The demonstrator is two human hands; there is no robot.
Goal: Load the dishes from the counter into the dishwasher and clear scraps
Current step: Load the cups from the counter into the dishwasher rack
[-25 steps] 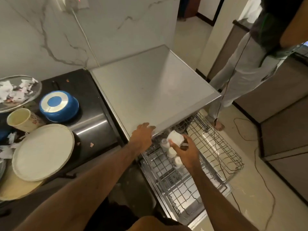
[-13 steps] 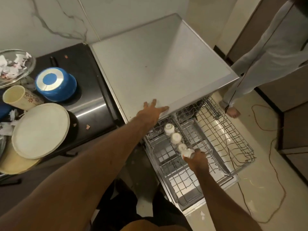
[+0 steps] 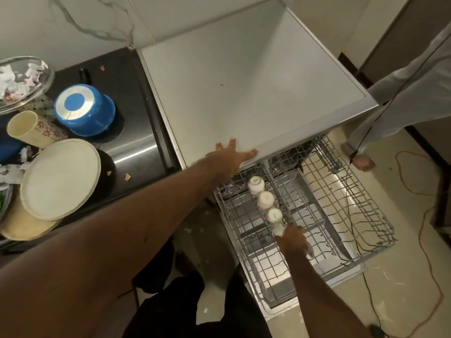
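Observation:
The dishwasher's wire rack [image 3: 324, 215] is pulled out below the grey dishwasher top [image 3: 244, 76]. Three white cups [image 3: 265, 200] stand upside down in a row in the rack. My right hand [image 3: 294, 241] grips a fourth white cup [image 3: 279, 231] at the near end of that row, down in the rack. My left hand [image 3: 231, 154] lies flat with fingers spread on the front edge of the dishwasher top. On the dark counter at left wait a cream plate [image 3: 59, 179], a floral cup [image 3: 31, 129], an upturned blue bowl [image 3: 84, 109] and a glass bowl of paper scraps [image 3: 22, 81].
Paper scraps [image 3: 127, 176] lie on the dark counter and on the floor. Another person's legs [image 3: 400, 93] stand at the right, beside the rack. An orange cable [image 3: 415, 181] and a black cable [image 3: 366, 284] trail over the floor there.
My right hand has lowered the white cup into the rack at the near end of the row. My left hand has spread flat on the dishwasher top. The camera has tilted down.

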